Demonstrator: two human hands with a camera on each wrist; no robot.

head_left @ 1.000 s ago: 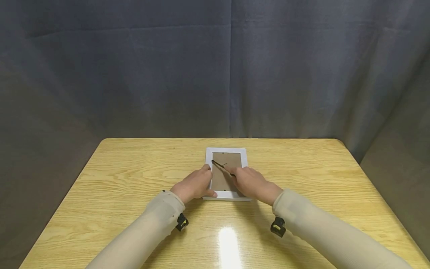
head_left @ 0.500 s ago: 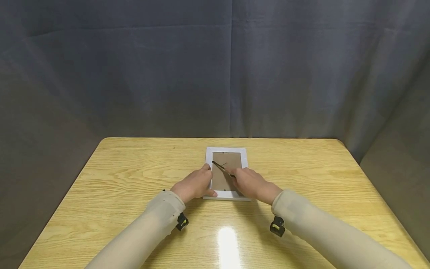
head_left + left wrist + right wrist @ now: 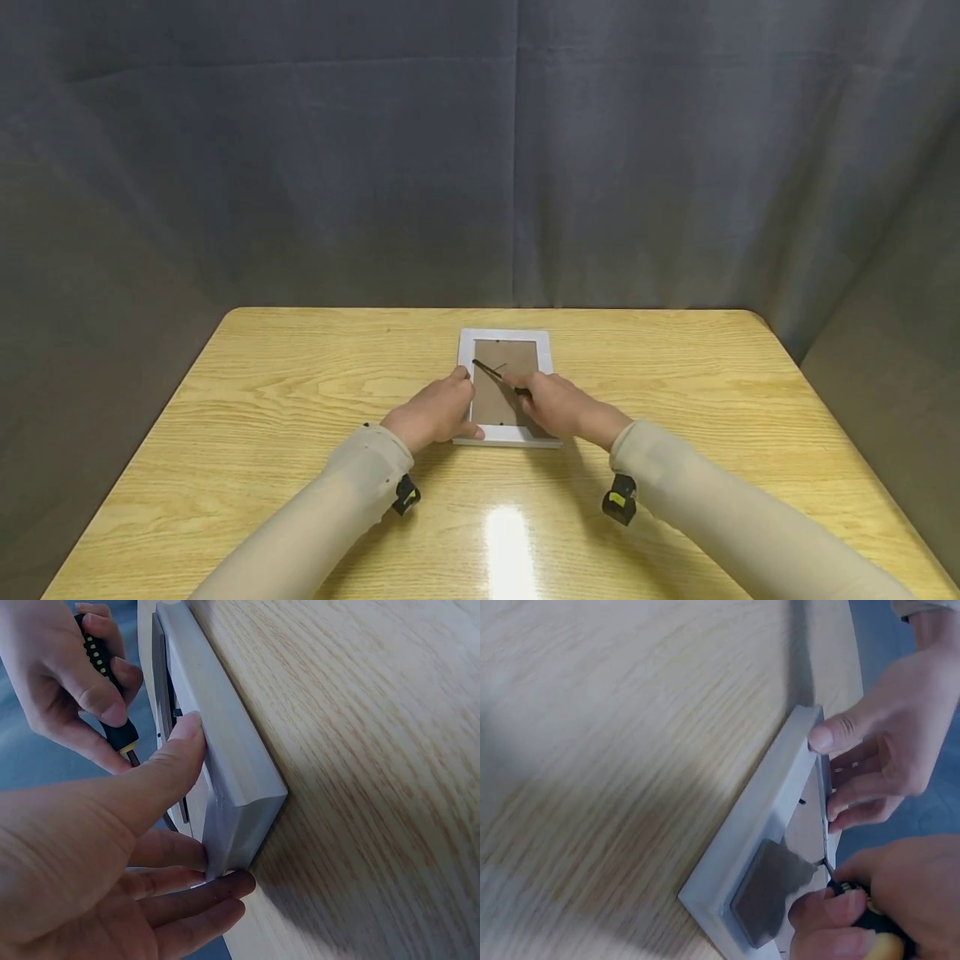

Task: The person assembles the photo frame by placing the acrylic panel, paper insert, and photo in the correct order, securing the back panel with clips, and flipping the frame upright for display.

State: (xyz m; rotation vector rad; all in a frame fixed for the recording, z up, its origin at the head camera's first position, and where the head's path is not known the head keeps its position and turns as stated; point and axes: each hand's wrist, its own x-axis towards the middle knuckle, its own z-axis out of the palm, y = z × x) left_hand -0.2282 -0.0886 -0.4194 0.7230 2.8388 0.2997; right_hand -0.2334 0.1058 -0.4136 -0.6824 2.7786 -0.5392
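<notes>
Dark drapery (image 3: 375, 167) is hanging behind the desk (image 3: 300, 375), where the white frame (image 3: 506, 334) is lying with its brown backing (image 3: 491, 402) facing up, so its inner edges are staying within reach. At the frame's near-left corner, the left hand (image 3: 438, 407) is grasping it, thumb on the near rail and other fingers along the left side, seemingly steadying it. Over the frame's right side, the right hand (image 3: 562, 407) is leaning in, fingers clenching a screwdriver (image 3: 118, 736) slanted toward the frame's left inner edge, probably for leverage.
</notes>
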